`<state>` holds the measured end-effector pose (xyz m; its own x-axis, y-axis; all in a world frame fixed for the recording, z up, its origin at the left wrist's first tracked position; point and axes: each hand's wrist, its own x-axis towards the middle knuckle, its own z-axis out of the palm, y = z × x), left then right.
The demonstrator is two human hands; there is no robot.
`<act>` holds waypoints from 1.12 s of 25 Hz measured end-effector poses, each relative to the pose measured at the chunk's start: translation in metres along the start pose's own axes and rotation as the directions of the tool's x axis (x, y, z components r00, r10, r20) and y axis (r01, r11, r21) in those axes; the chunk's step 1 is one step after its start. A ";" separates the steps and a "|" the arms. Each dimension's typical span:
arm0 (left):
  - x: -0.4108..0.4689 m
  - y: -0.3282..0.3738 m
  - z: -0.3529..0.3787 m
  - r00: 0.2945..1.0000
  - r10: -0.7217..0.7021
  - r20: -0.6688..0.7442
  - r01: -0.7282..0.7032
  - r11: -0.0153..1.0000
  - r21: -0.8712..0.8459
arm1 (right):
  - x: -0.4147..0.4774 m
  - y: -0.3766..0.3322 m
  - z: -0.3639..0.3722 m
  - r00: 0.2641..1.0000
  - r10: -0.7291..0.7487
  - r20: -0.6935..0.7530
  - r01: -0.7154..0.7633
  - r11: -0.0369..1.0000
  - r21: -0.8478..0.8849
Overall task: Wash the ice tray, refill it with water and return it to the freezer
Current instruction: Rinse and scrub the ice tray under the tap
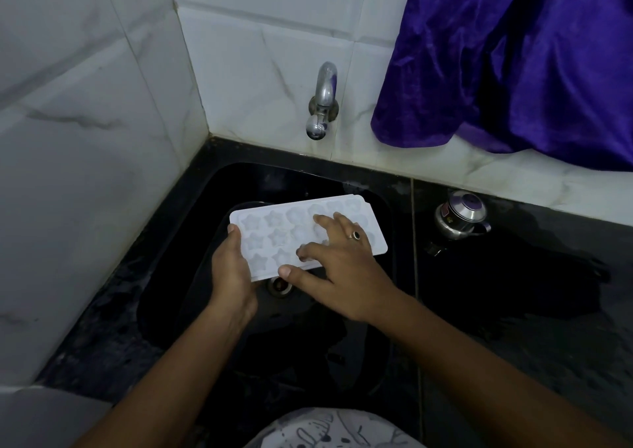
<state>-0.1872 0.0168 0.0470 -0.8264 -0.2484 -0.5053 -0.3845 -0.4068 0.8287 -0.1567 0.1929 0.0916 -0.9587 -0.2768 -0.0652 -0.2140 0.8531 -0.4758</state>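
Black stone counter point(513, 310) holds a sunken sink point(171, 276) in its far left corner. Over the basin is the white ice tray point(274, 228), long axis left to right, its cups apparently empty. The left hand point(231, 269) grips its left end. The right hand point(342, 269) lies spread-fingered across the cups. The tap point(322, 104), beyond the tray's far edge, shows no stream.

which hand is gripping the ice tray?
The left hand: it clasps the ice tray at its left end, thumb over the rim. The right hand, wearing a ring, lies spread across the moulds.
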 end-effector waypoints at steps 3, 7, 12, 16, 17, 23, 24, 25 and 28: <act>0.004 -0.001 0.002 1.000 -0.018 -0.009 0.018 1.000 0.000 | 0.007 0.010 -0.007 0.994 -0.105 0.040 0.111 0.966 -0.234; 0.009 0.004 0.004 1.000 -0.016 -0.008 0.016 1.000 -0.016 | 0.018 0.008 -0.007 0.995 -0.103 -0.014 0.099 0.980 -0.175; 0.015 0.005 0.001 0.999 -0.022 -0.027 0.022 1.000 -0.023 | 0.020 0.006 -0.001 0.997 -0.055 0.057 0.060 0.995 -0.074; 0.014 -0.002 0.000 0.999 -0.044 -0.033 0.044 0.999 -0.002 | 0.018 0.014 -0.009 0.980 -0.169 0.106 0.195 0.923 -0.331; 0.014 -0.003 0.001 0.998 -0.049 -0.032 0.049 0.999 -0.009 | 0.017 0.015 -0.010 0.980 -0.168 0.104 0.194 0.924 -0.329; 0.015 0.000 0.002 0.998 -0.057 -0.022 0.057 0.998 -0.022 | 0.022 0.008 -0.015 0.978 -0.062 0.199 0.102 0.974 -0.202; 0.014 0.000 0.003 0.998 -0.059 -0.019 0.058 0.998 -0.024 | 0.022 0.007 -0.014 0.976 -0.064 0.209 0.115 0.963 -0.243; 0.013 0.001 0.003 0.998 -0.059 -0.015 0.059 0.998 -0.023 | 0.022 0.006 -0.014 0.975 -0.065 0.213 0.120 0.959 -0.256; 0.015 0.003 0.001 0.999 -0.046 -0.017 0.046 0.999 -0.018 | 0.024 0.005 -0.018 0.980 -0.070 0.184 0.104 0.978 -0.180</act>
<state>-0.2010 0.0128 0.0418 -0.8008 -0.2438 -0.5471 -0.4144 -0.4340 0.8000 -0.1845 0.1980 0.1036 -0.8904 -0.4126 -0.1921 -0.3424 0.8853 -0.3147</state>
